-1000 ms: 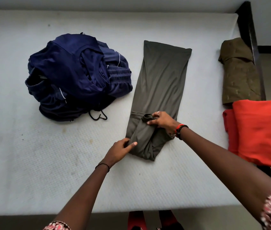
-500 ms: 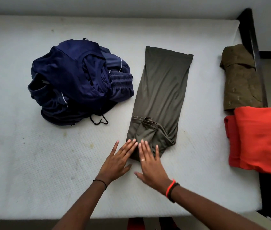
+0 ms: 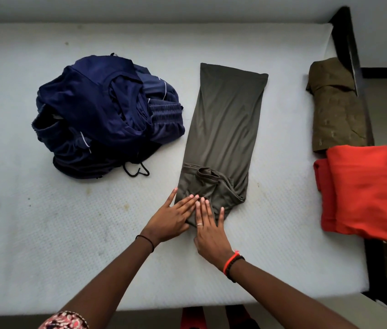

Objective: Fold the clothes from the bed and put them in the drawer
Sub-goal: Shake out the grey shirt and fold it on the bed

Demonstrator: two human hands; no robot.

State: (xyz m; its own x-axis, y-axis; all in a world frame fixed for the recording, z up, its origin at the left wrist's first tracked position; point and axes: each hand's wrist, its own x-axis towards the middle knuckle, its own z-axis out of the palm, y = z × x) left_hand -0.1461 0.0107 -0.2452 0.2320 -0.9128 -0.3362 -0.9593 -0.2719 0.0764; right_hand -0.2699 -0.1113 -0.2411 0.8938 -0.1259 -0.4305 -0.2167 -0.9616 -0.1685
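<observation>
As both lie flat and uncurled, the left hand (image 3: 171, 222) and right hand (image 3: 210, 231) press the bunched near end of the olive garment (image 3: 225, 119) onto the bed (image 3: 45, 233). Folding is midway; next, probably, double it toward its far hem. Left of it waits a navy pile (image 3: 107, 115).

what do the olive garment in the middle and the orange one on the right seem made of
Olive garment: likely thin, smooth knit with a slight sheen; it lies in fine soft ripples. Orange garment: seemingly thicker, matte cloth, perhaps cotton; its folds look bulky and dull.
</observation>
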